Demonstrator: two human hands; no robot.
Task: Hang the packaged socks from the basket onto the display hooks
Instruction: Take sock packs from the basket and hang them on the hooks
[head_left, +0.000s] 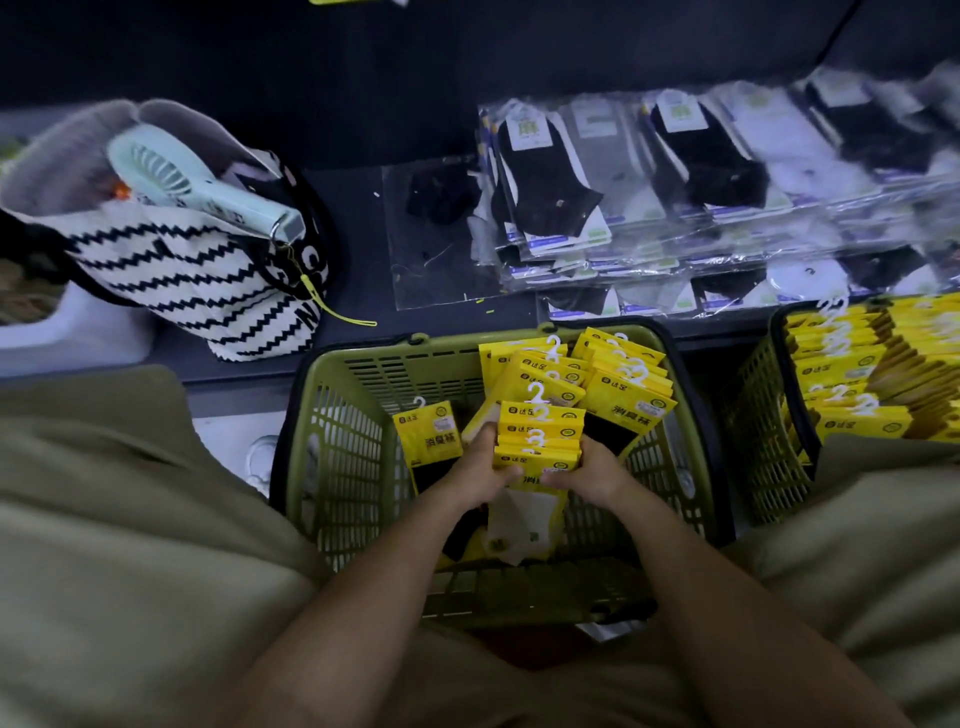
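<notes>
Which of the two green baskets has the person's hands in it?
The middle basket, straight before the person: left hand and right hand grip a stack of yellow sock packs inside it. The basket at the right edge is untouched.

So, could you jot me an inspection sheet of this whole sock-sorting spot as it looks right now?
Surface: dark shelf in front of the person.
Job's things: green basket holding yellow sock packs; second basket at the right, fuller.
Clutter: zigzag tote bag with a handheld fan; clear-bagged socks stacked on the shelf.
Hands: left hand and right hand both grip one stack of packs over the green basket.
Cables: nothing seen; only a thin yellow strap by the bag.
Surroundings: dark wall behind; display hooks not in view.
</notes>
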